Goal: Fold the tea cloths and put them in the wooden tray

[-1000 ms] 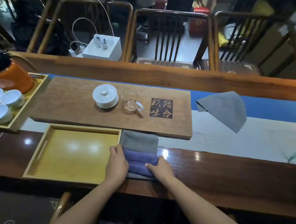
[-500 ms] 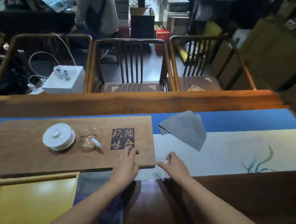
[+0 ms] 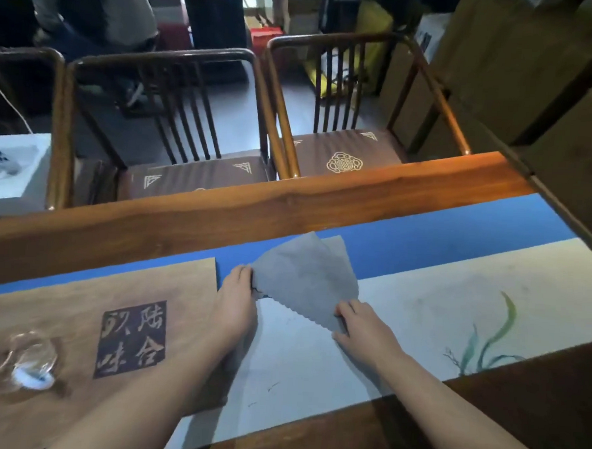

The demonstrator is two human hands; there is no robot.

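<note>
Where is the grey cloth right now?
In the head view, the grey cloth lies mid-table on the blue-and-white runner, just right of the wooden board, with the left hand and right hand pinching its near corners.

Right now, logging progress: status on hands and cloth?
Left hand, right hand both grip grey cloth. Cloth unfolded on runner. Nothing in the way.

The pale table runner [image 3: 437, 321] lay open to the right. On the left stood the wooden board [image 3: 88, 302], with a glass pitcher [image 3: 33, 365] on it.
</note>
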